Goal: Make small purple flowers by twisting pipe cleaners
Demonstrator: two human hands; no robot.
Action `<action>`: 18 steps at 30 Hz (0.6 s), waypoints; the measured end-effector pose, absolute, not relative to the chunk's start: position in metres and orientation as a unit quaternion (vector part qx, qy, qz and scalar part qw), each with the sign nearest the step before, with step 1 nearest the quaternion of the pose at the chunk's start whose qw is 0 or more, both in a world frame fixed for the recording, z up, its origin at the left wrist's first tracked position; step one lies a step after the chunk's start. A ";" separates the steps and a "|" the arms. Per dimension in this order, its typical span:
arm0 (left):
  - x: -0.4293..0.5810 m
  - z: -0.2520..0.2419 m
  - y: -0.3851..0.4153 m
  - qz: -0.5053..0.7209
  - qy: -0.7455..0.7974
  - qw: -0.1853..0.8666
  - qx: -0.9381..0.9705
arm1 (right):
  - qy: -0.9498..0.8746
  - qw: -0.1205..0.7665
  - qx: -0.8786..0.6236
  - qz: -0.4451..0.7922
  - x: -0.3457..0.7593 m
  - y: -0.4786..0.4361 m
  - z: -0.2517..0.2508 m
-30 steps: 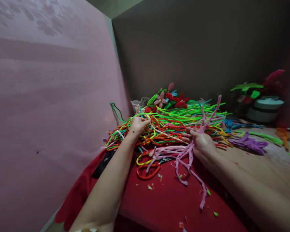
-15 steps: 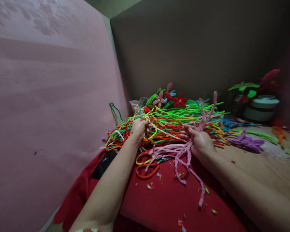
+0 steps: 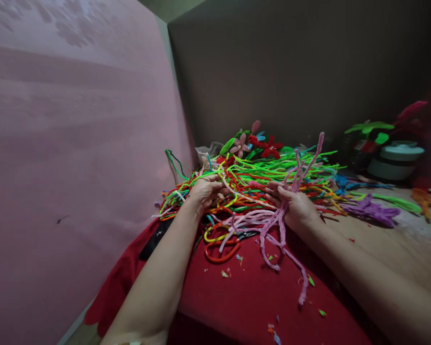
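My right hand (image 3: 296,206) is closed around a loose bundle of pink pipe cleaners (image 3: 282,225). Some stems stick up above the thumb, while others hang and curl over the red cloth. At the left side of a big heap of coloured pipe cleaners (image 3: 251,191), my left hand (image 3: 207,191) has its fingers bent but apart, at the heap's near edge. A pale pipe cleaner (image 3: 244,194) runs across the heap just right of those fingers. Scissors (image 3: 221,251) with orange and yellow handles lie below, partly under pink stems.
Red cloth (image 3: 251,292) with scraps covers the near surface. Pipe-cleaner flowers (image 3: 271,147) stand behind the heap. At right are a purple pipe-cleaner bunch (image 3: 373,211) and a lidded jar (image 3: 398,160). A pink panel (image 3: 93,167) rises at left; a black item (image 3: 154,242) lies beside my left forearm.
My left hand's fingers have loosened from a pinch near the pale pipe cleaner. The right hand keeps the pink bundle in about the same place. The view has shifted slightly.
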State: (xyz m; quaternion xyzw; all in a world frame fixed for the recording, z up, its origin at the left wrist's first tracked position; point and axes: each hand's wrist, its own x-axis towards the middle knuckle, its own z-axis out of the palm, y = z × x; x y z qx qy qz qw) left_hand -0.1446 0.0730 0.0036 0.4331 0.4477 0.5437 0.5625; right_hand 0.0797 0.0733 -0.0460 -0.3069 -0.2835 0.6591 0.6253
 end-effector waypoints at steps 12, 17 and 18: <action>-0.116 -0.012 0.073 0.560 0.518 0.478 0.436 | -0.279 0.637 -0.317 0.644 0.077 0.070 -0.046; -0.125 -0.004 0.078 0.571 0.547 0.468 0.396 | -0.273 0.635 -0.328 0.643 0.077 0.068 -0.043; -0.129 -0.002 0.078 0.570 0.555 0.464 0.389 | -0.271 0.634 -0.329 0.645 0.077 0.068 -0.043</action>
